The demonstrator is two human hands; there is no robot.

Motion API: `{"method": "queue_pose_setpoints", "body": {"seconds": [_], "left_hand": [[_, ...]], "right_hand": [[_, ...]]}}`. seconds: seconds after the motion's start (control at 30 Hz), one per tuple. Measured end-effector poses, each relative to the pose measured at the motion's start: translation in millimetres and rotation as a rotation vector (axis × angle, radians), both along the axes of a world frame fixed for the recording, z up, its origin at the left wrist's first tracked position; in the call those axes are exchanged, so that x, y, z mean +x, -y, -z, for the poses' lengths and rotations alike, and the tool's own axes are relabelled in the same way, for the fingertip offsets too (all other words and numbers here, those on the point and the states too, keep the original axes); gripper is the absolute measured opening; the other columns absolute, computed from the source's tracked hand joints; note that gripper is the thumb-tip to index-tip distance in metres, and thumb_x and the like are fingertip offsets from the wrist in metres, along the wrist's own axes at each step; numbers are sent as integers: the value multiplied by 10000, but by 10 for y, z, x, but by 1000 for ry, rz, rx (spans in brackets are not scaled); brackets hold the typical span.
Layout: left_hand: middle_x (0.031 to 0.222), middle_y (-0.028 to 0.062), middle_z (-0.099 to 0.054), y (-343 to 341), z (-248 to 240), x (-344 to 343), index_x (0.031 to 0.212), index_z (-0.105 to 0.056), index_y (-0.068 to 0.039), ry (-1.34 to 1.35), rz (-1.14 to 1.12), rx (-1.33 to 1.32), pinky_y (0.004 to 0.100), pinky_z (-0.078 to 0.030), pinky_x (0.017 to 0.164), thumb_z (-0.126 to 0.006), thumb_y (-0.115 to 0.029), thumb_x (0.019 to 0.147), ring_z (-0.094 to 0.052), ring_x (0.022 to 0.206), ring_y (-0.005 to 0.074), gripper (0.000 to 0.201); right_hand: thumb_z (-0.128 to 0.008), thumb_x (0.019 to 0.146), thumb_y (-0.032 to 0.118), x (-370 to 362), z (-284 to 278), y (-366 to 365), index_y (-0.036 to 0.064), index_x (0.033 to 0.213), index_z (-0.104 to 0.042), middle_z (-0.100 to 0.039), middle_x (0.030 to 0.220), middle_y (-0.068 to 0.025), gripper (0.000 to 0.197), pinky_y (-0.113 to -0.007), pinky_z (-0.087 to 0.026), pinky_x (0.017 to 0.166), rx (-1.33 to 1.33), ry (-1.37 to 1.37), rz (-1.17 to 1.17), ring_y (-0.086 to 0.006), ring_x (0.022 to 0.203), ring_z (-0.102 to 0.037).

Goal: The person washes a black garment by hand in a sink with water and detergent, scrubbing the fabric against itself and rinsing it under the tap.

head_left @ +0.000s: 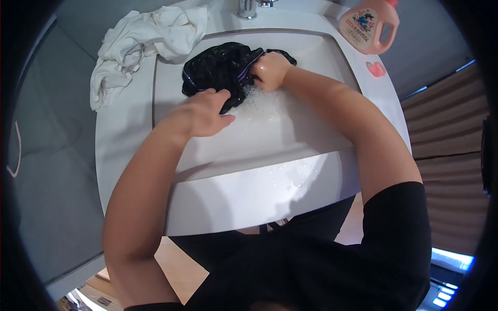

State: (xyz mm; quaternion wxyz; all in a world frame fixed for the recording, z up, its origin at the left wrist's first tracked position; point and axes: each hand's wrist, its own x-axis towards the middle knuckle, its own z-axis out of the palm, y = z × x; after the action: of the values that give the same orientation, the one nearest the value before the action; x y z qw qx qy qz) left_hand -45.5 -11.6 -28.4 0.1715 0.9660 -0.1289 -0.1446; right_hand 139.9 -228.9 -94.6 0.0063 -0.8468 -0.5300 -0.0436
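A wet black garment (215, 65) with thin purple trim lies bunched in the far part of the white sink (311, 116). My right hand (272, 70) is closed in a fist around the garment's right side, and a bit of black cloth sticks out beyond the knuckles. At the near left edge, my left hand (205, 114) has its fingers over the cloth and its thumb below, with some fabric between them. White suds (262, 98) lie beside the garment, under my right hand. The cloth inside my right fist is hidden.
White cloth (150, 39) is heaped on the counter's far left corner. A chrome faucet (248, 9) stands behind the sink. At the far right are a pink detergent jug (360, 28) and a small pink cap-like piece (376, 69). Water drops dot the front rim (249, 199).
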Motion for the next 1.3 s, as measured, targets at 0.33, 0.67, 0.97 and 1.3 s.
{"method": "queue_pose_setpoints", "body": {"seconds": [0.33, 0.67, 0.97, 1.3], "left_hand": [[1448, 189, -540, -33, -189, 42, 1483, -491, -72, -151, -33, 45, 425, -459, 1090, -650, -365, 977, -535, 1330, 366, 605], [1398, 175, -554, 257, -308, -61, 1403, -496, -76, -239, -109, 134, 462, -464, 1089, -639, -370, 979, -531, 1333, 357, 536], [1441, 188, -532, 136, -224, 0, 1503, -439, -76, -167, -59, 58, 443, -459, 1093, -642, -376, 977, -531, 1337, 372, 639], [1704, 200, -223, 136, -202, -35, 1627, -320, -154, -277, 143, 75, 391, -299, 1243, -665, -339, 954, -264, 1559, 364, 778]], "right_hand": [[-656, 774, 235, 27, -634, 259, -69, 815, -731, -716, 828, -256, 315, -477, -537, 738, -428, -495, 298, -393, 809, -701], [-607, 795, 240, 182, -30, -128, -60, 985, -736, -714, 1020, -298, 378, -480, -539, 841, -256, -437, 271, -426, 969, -695], [-571, 897, 190, -58, -57, -343, 6, 710, -619, -603, 613, -125, 267, -354, -466, 472, 476, -1189, 979, -219, 485, -598], [-599, 793, 168, -292, -1284, -726, -1, 627, -616, -568, 519, -106, 238, -406, -433, 461, -347, -671, 192, -238, 443, -553]]}}
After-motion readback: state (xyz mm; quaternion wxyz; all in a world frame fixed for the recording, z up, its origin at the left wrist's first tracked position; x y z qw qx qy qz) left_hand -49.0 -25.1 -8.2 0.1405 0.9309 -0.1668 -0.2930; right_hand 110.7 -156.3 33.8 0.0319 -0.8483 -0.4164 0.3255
